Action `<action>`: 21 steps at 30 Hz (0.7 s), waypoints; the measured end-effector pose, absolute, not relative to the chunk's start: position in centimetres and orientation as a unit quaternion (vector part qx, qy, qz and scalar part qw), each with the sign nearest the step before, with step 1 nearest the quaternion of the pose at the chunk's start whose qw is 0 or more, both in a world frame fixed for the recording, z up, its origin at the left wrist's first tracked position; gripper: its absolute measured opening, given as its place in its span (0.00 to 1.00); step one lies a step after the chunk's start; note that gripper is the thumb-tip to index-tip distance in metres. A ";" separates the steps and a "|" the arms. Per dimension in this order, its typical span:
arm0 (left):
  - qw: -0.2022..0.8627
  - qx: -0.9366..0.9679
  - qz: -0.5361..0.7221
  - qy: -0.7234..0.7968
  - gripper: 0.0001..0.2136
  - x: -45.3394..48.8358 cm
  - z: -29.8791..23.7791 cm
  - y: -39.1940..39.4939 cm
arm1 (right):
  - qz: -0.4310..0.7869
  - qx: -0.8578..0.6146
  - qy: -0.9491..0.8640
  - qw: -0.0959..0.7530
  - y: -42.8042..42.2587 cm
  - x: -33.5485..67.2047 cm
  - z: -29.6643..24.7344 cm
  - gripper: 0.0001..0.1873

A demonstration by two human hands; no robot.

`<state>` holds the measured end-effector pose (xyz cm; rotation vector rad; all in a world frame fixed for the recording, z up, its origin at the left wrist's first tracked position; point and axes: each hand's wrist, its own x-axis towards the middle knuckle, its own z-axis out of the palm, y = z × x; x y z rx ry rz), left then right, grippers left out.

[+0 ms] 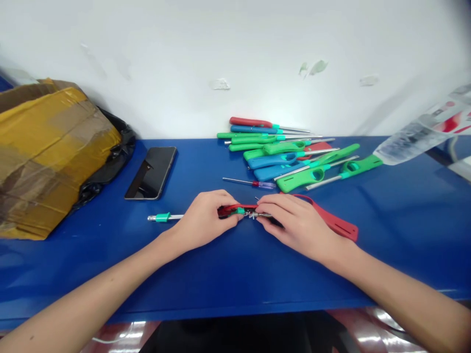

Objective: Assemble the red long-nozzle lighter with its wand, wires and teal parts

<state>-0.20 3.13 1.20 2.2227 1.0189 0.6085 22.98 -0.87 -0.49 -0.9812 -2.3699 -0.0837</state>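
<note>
My left hand (206, 218) and my right hand (290, 220) meet at the middle of the blue table (221, 274). Between them lies an opened red long-nosed lighter (235, 211) with small metal and teal parts showing inside. Both hands pinch its inner parts with closed fingers. Its metal tube with a teal collar (164, 217) sticks out to the left of my left hand. A red shell half (331, 220) lies under and to the right of my right hand.
A pile of several green, blue and red long-nosed lighters (290, 157) lies behind the hands, with a small screwdriver (253, 184) in front of it. A phone (151, 172) lies at the left, beside a taped cardboard box (44, 152). A plastic bottle (423, 132) tilts at the right.
</note>
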 end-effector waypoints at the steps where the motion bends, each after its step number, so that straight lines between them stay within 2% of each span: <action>1: 0.298 0.842 0.230 0.386 0.04 -0.2 1.1 3.2 | -0.015 -0.372 -0.884 0.284 -0.8 23.1 -0.6 0.08; 7: 0.257 0.863 0.212 0.379 0.05 -0.3 1.0 3.4 | 0.061 -0.397 -0.869 0.290 -0.5 23.2 -0.4 0.07; 21: 0.262 0.853 0.204 0.403 0.05 -0.2 1.3 3.4 | 0.132 -0.413 -0.854 0.288 -0.7 22.7 0.3 0.07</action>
